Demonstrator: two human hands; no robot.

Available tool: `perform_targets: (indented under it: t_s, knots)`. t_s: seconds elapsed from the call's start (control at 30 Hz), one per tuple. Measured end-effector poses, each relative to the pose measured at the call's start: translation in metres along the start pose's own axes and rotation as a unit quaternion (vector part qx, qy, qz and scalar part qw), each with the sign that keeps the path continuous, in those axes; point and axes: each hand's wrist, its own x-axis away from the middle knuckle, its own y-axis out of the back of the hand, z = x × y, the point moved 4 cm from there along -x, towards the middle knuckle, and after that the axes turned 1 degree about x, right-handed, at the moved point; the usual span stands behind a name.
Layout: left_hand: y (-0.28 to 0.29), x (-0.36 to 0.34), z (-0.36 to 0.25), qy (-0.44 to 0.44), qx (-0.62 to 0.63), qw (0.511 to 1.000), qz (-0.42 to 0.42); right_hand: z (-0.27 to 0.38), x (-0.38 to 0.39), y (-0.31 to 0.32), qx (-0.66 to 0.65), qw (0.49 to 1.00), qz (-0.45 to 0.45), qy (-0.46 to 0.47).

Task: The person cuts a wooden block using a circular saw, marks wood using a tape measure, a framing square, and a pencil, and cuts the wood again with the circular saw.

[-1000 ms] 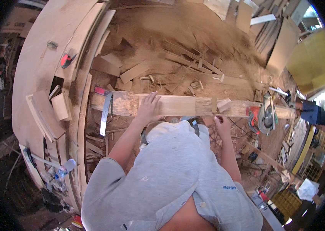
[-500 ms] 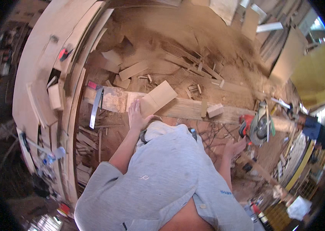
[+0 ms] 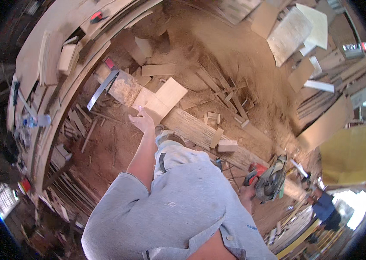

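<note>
My left hand [image 3: 143, 120] is by the near left end of a pale rectangular board [image 3: 168, 99], its fingers apart and the fingertips at the board's edge. That board lies across a long rough plank [image 3: 194, 134]. My right hand [image 3: 247, 194] is low beside the red handle of a circular saw [image 3: 269, 181], which rests at the plank's right part. Its fingers are blurred and partly hidden, so I cannot tell if they grip. A small wood block [image 3: 227, 145] and a thin wood strip [image 3: 217, 138] sit on the plank between the hands.
A silver-bladed measuring square [image 3: 102, 91] lies across the plank's left end. Offcuts and sticks [image 3: 222, 86] are scattered in sawdust beyond. Stacked boards [image 3: 53, 58] stand along the left, with a red-and-black tool [image 3: 97, 17] on top. A co-worker in dark clothing [image 3: 326, 209] is at right.
The view has turned, swinging the plank downward on the right. My left hand has lifted off the board's top toward its near edge. My right hand has moved in close to the circular saw.
</note>
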Motion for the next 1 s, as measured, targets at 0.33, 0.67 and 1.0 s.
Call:
perform_targets:
  t_s: [0.33,0.67,1.0]
  knots:
    - [0.002,-0.058,-0.040,-0.017,0.079,0.997,-0.016,0.186,-0.138,0.133,0.041,0.989,0.086,0.114]
    - [-0.015,-0.081,-0.026,0.149,-0.083,0.981,-0.091,0.396,-0.150,0.156,-0.335,0.889,0.304,0.069]
    - [-0.017,-0.066,-0.039,0.129,-0.089,0.984,-0.086,0.571,-0.130,0.124,-0.139,0.865,0.379,0.297]
